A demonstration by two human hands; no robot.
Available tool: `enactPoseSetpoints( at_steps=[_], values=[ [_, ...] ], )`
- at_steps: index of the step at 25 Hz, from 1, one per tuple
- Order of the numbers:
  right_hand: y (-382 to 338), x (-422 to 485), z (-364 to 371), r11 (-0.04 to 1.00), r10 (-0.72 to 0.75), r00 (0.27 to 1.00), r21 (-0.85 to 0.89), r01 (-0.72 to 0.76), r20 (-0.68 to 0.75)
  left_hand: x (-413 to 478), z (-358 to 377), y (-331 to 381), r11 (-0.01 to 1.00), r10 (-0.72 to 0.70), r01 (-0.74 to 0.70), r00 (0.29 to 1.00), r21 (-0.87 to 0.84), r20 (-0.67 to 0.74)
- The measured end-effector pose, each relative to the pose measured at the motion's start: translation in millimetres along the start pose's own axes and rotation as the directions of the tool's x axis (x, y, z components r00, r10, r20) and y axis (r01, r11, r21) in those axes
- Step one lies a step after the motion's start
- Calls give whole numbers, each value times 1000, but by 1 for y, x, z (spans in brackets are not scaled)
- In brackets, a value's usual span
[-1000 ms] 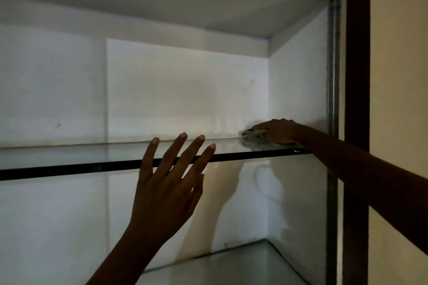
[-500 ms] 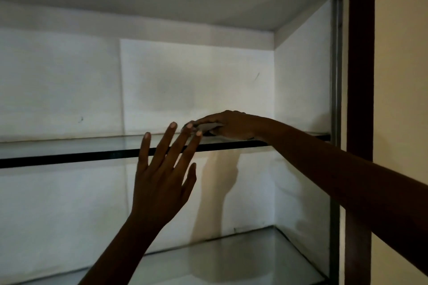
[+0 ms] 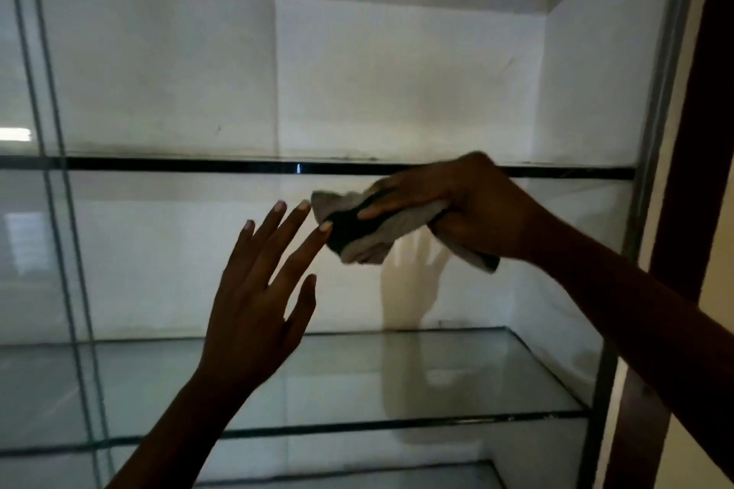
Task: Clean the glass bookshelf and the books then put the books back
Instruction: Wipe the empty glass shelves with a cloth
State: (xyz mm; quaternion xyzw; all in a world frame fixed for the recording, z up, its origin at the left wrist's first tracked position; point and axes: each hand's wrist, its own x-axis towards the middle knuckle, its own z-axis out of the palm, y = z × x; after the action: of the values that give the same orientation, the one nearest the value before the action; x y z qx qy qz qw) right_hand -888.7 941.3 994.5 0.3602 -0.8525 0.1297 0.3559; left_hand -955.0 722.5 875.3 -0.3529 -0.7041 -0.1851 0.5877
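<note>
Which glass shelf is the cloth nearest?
The top glass shelf, its dark edge behind the right hand gripping the cloth; the lower shelf sits well below.

The right hand [image 3: 472, 206], at the far right corner of the upper glass shelf [image 3: 178, 165] 1 s ago, now grips the cloth [image 3: 381, 238] off the glass, just below its front edge, beside the left hand [image 3: 258, 290].

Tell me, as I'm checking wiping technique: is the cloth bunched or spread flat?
Bunched. The cloth is crumpled in the right hand, fingers curled round it, loose folds hanging below.
</note>
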Motion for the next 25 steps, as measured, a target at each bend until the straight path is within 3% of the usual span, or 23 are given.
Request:
enactPoseSetpoints(
  at_steps=[2,4,6,8,10,11,12,13,15,19,23,25],
  values=[
    [-2,-23,38,996,-20,997,85,13,75,-41,-17,7,977,-195,201,977,-77,86],
    [6,-37,87,987,26,993,156,-44,115,-86,-32,19,841,-473,500,865,-206,170],
    [20,-45,142,967,88,984,223,-121,155,-128,-43,28,526,-750,769,621,-364,229],
    [28,-39,191,906,185,966,349,-240,184,-156,-50,28,94,-906,863,281,-497,318],
    [25,-24,230,851,233,954,434,-295,191,-170,-53,21,-374,-860,748,-59,-548,508],
    [21,-17,247,849,231,951,434,-301,208,-172,-51,17,-540,-792,642,-168,-545,588],
    [17,-11,263,855,212,942,417,-308,260,-172,-49,11,-635,-744,542,-240,-550,624],
    [14,-7,280,863,191,925,393,-318,330,-172,-44,4,-665,-733,480,-277,-572,621],
    [12,-10,310,909,146,899,302,-287,412,-166,-35,-12,-632,-771,445,-280,-634,572],
    [13,-23,331,988,44,953,126,-85,298,-156,-19,-38,-583,-812,347,-276,-735,514],
    [29,18,339,953,36,952,277,-124,304,-163,-8,-45,-545,-837,338,-265,-767,478],
    [28,60,360,886,2,952,441,-143,306,-166,-9,-44,-537,-843,361,-247,-763,477]
  ],
)
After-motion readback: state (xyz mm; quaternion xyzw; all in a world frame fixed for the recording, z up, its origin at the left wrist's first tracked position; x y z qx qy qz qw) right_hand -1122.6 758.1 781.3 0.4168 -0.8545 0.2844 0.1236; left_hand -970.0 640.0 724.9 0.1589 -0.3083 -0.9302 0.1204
